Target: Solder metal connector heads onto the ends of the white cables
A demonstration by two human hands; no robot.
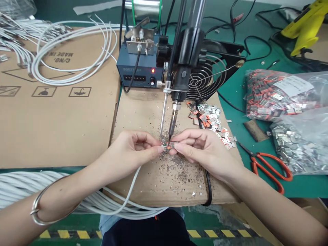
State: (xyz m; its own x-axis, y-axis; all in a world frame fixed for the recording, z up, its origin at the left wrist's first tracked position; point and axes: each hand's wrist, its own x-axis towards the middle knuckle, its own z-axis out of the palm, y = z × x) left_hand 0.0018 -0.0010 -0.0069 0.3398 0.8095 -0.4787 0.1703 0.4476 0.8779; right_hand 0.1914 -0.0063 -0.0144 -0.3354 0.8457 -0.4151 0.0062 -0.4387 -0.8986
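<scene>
USB connector [174, 145] — pinched in grip of right hand [205, 147] at soldering tip [169, 137], close to white cable [132, 188] pinched in left hand [133, 147], too small to tell if joined — with loose, uncabled connectors [212, 117] heaped nearby.

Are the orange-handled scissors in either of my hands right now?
No, the scissors lie on the green surface, apart from the right hand.

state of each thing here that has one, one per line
left hand, pinching white cable
right hand, pinching connector
soldering station, red light lit
soldering iron, tip down at connector
scissors, lying flat, blades look closed
cable coil, looped on cardboard
fan, spinning or still unclear
bag of orange connectors, filled, seal unclear
</scene>
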